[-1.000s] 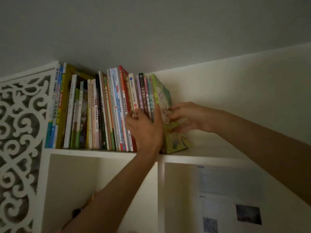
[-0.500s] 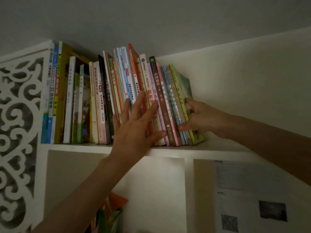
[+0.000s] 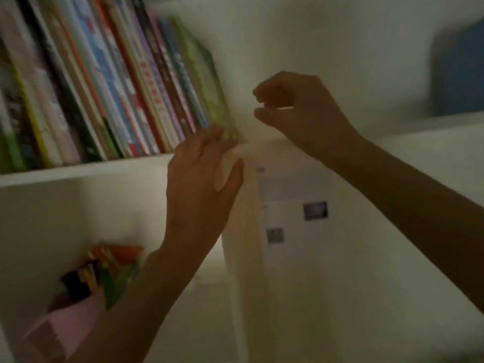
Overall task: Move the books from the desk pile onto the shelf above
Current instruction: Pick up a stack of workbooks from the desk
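A row of books (image 3: 110,82) stands on the white shelf (image 3: 78,172), leaning to the left. The green book (image 3: 209,82) is the rightmost one. My left hand (image 3: 201,179) is raised in front of the shelf edge, fingers spread, with its fingertips near the foot of the green book; it holds nothing. My right hand (image 3: 296,111) hovers to the right of the green book, apart from it, fingers loosely curled and empty. The frame is blurred by motion.
Below the shelf, a compartment holds a few colourful books (image 3: 110,268) and a pink item (image 3: 62,328). A white divider (image 3: 241,231) stands beside a printed paper sheet (image 3: 293,205) on the right panel. A blue shape (image 3: 461,72) sits at the far right.
The view has dropped and moved closer. My right hand has let go of the green book and pulled away to the right. My left hand has slid down off the spines to the shelf edge.
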### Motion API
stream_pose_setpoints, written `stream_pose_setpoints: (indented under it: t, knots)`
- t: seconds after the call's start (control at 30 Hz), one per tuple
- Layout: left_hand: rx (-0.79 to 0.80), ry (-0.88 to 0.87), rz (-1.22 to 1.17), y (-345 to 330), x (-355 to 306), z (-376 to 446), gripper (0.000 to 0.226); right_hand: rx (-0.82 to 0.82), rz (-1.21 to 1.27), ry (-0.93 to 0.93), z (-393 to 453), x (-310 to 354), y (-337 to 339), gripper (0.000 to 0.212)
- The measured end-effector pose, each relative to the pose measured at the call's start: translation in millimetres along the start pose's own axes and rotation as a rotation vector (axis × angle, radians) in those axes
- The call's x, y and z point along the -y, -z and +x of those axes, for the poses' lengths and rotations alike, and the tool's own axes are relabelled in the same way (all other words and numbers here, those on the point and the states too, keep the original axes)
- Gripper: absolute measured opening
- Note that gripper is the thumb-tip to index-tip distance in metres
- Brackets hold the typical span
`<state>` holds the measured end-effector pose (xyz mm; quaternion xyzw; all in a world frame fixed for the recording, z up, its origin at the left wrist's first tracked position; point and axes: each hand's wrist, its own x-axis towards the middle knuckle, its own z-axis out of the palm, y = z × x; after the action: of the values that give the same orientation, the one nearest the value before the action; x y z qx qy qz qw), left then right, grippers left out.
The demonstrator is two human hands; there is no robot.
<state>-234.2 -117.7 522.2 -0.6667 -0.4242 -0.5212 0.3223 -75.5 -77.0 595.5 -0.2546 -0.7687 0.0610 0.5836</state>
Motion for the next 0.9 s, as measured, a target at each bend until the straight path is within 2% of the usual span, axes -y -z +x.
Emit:
stream_pose_setpoints:
  t: [0.1,0.17,0.37,0.47,0.6,0.7,0.8,0.9]
  knots:
    - [0.1,0.033,-0.27,-33,-42,-51,0.026,0.019,0.015,-0.076,-76,-23,39,0.014]
    - [0.234,0.075,-0.389,-65,-67,-94,0.023,0.09,0.009,-0.216,-133,-49,60,0.013]
    - [0.886,0.405,-0.601,-173,-152,-238,0.013,0.224,-0.154,-0.754,-312,-153,117,0.015]
    - [1.104,0.462,-0.641,-220,-205,-290,0.012,0.323,-0.216,-0.988,-393,-198,152,0.02]
    - [1.263,0.512,-0.686,-281,-273,-328,0.011,0.373,-0.229,-1.205,-460,-251,217,0.023]
    - [1.337,0.588,-0.682,-325,-319,-345,0.011,0.423,-0.273,-1.288,-499,-292,274,0.022]
    - [1.389,0.662,-0.719,-364,-362,-363,0.008,0.406,-0.414,-1.359,-539,-335,334,0.029]
    - [1.5,0.671,-0.796,-392,-413,-373,0.007,0.337,-0.665,-1.355,-580,-362,393,0.046]
